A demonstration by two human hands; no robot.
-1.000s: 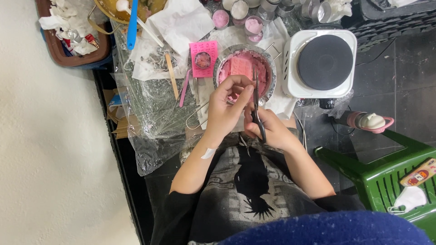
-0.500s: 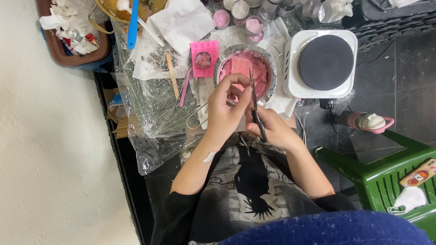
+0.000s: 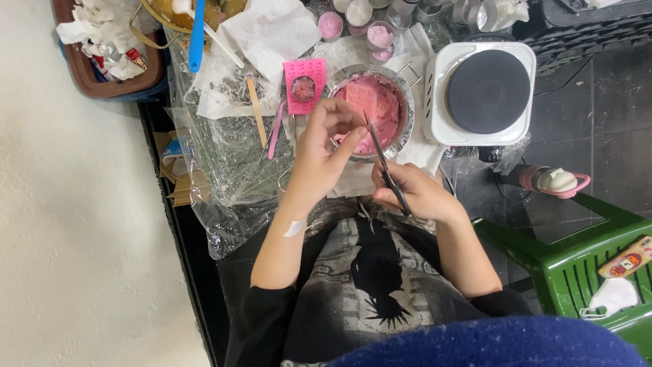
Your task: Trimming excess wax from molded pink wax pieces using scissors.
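My right hand grips black scissors whose blades point up toward my left hand. My left hand is curled, its fingertips pinching a small item that I cannot make out, just in front of a metal bowl filled with pink wax-like material. Both hands hover above my lap and the edge of a low surface covered with clear plastic sheet. A white plaster sits on my left forearm.
A white single electric hotplate stands right of the bowl. A pink mould, a wooden stick, paper towels, small pink-filled tins and a blue-handled tool lie behind. A green plastic chair is at right.
My left hand has moved slightly left and lower, away from the bowl's middle. The scissors' blades have tilted up toward it.
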